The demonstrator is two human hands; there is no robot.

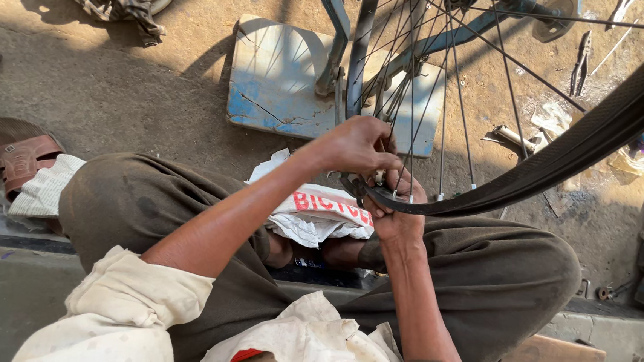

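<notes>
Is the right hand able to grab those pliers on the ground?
Probably not as things stand: the right hand grips the tyre at the rim, and the pliers lie far off beyond the spokes.

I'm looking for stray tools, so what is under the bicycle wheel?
Under the wheel lies a worn blue board on the dirt. The fork stands on it. Both hands, left and right, cover the rim's near edge. No tools show beneath.

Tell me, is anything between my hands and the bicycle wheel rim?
Nothing visible. The left hand and right hand are already on the wheel rim where the black tyre meets it; spokes rise beyond.
</notes>
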